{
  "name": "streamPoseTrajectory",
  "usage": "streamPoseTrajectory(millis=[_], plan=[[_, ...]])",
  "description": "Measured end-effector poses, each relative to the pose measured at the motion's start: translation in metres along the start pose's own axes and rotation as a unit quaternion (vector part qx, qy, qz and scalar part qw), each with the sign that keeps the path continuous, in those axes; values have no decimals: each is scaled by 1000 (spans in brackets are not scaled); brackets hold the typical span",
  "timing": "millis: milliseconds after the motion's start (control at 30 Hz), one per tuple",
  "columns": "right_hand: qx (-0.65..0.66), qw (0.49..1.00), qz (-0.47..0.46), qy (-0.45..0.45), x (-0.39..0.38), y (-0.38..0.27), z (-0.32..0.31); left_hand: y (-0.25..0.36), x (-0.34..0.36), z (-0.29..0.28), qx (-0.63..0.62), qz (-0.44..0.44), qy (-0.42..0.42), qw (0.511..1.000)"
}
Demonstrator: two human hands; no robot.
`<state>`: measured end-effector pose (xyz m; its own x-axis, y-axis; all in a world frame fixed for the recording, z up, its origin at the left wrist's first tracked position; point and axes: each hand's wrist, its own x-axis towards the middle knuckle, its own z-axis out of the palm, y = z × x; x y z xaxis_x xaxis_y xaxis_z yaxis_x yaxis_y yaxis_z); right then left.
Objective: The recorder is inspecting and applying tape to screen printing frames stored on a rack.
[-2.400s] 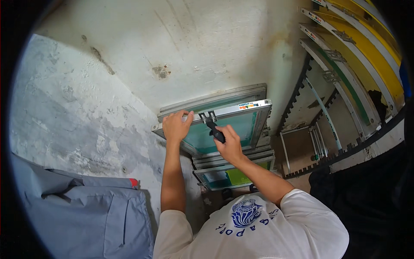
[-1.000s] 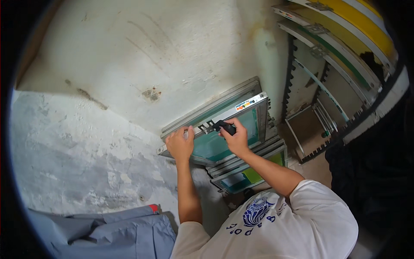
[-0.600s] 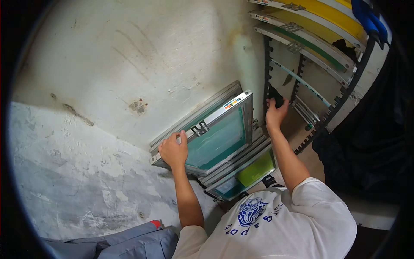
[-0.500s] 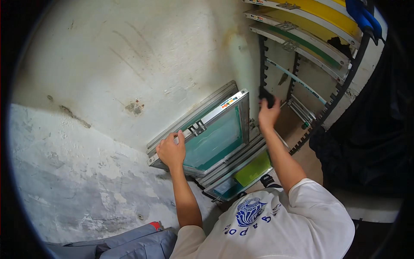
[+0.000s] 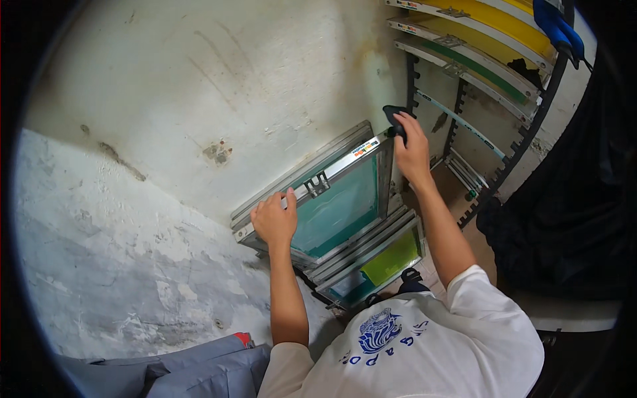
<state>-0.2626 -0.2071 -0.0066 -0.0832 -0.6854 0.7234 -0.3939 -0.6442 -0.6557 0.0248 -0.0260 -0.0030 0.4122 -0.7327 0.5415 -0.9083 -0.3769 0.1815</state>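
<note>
A metal-edged screen-printing frame (image 5: 345,205) with teal mesh leans toward the wall, with a clamp on its top bar. My left hand (image 5: 273,219) is closed over the left part of that bar, fingers on top. At the bar's right end, my right hand (image 5: 413,149) grips a soft-looking black piece (image 5: 396,114), perhaps a cloth. This black piece touches or sits right beside the frame's corner, and its exact kind does not show.
More frames stand close behind and in front, including one with a yellow-green panel (image 5: 391,259). A notched black rack (image 5: 491,192) at right holds yellow and green screens (image 5: 471,73) higher up. Black fabric (image 5: 551,239) hangs at far right; a grey garment (image 5: 206,371) lies lower left.
My right hand has moved up and slightly left, bringing the black piece from beside the frame to its top right corner. The left hand stays on the bar.
</note>
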Motion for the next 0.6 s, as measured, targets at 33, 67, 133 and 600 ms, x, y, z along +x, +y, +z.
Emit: streamPoseTrajectory(millis=[33, 67, 133, 600], plan=[[-61, 996, -14, -61, 4, 3, 4, 0, 0, 0, 0, -3, -4, 1000], [-123, 985, -24, -116, -4, 2, 12, 0, 0, -1, -2, -2, -8, 1000], [-221, 956, -52, -184, -27, -8, 29, 0, 2, -1, -8, -1, -5, 1000], [-202, 944, -81, -247, -28, -20, 25, 5, 2, -1, 9, -6, 13, 1000]])
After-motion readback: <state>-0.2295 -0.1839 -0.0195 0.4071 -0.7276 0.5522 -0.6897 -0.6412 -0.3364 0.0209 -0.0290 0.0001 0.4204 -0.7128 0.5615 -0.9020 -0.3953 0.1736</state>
